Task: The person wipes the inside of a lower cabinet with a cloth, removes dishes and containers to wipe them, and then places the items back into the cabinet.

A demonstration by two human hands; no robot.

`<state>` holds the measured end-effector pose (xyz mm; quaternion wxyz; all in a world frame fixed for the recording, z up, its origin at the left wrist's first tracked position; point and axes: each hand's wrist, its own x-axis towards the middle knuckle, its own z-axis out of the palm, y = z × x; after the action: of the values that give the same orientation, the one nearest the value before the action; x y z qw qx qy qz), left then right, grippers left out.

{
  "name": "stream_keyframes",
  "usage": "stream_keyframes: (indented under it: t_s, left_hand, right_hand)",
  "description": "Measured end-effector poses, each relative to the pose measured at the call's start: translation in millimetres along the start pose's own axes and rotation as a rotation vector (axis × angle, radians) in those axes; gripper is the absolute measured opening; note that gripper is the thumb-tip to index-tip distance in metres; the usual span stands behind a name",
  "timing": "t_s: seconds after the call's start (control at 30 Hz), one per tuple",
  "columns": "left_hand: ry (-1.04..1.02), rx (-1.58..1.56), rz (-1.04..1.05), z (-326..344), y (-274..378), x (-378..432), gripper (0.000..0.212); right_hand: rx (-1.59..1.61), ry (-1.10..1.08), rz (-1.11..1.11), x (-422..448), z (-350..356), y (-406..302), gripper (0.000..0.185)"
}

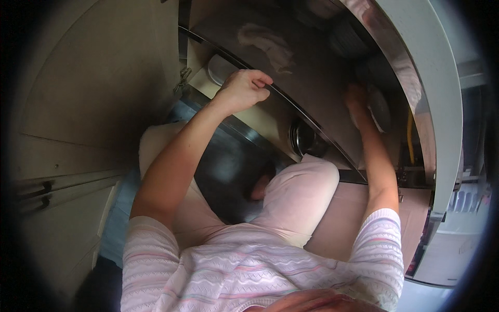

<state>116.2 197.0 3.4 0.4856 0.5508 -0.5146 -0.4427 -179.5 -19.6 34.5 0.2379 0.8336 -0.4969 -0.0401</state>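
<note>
My left hand (245, 89) is raised at the front edge of a dark cabinet shelf (312, 82). Its fingers are loosely curled with nothing visible in them, and the fingertips lie at or very near the shelf edge. My right hand (355, 97) reaches deep into the shadow above the shelf. Beside its wrist a pale, rounded dish (379, 109) shows. Darkness hides the fingers, so I cannot tell whether they grip it. A crumpled light cloth (269, 45) lies on the shelf, or is reflected in its surface.
Below the shelf, a white round dish (220, 69) and shiny metal cookware (302, 136) sit in the lower compartment. An open cabinet door (97, 78) stands at left, another door panel (339, 222) at right. A pale countertop edge (444, 117) curves overhead. A yellow hose (410, 136) hangs inside.
</note>
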Motion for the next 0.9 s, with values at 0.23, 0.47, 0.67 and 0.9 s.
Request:
stream_keyframes:
  t_s: [0.23,0.47,0.67,0.9]
  left_hand:
    - [0.020,0.052,0.011,-4.1,-0.2,-3.6,0.029]
    - [0.052,0.066,0.025,-14.0,3.8,-10.4,0.029]
    - [0.038,0.058,0.062,-20.0,9.0,-28.4,0.026]
    - [0.054,0.104,0.047,-36.2,2.9,-36.7,0.028]
  right_hand:
    - [0.696,0.498,-0.717,67.4,-50.6,-200.0,0.044]
    - [0.491,0.374,-0.518,67.4,-33.6,-203.9,0.037]
    - [0.427,0.236,-0.358,25.2,-16.4,-126.8,0.033]
    - [0.333,0.156,-0.321,48.4,-23.1,-179.8,0.029]
